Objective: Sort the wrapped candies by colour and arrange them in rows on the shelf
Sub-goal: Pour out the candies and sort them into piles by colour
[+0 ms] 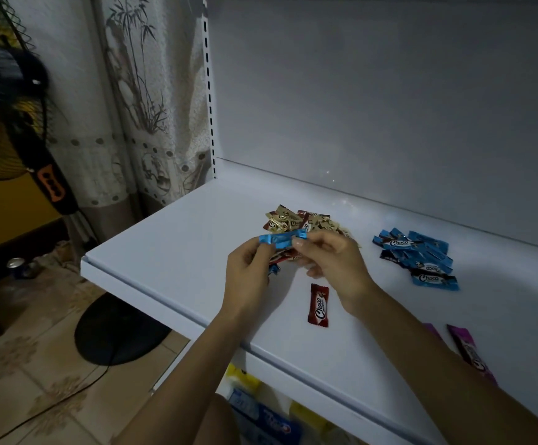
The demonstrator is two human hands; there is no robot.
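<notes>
The left hand (248,273) and right hand (336,268) pinch the blue candy (282,240) by its ends; likely light, slippery; pile (420,260) at three o'clock.

Bamboo-print curtain (139,91), tiled floor (36,364), black standing fan (52,184); dim light.

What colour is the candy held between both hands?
The held candy is blue, clearest in the head view.
</notes>
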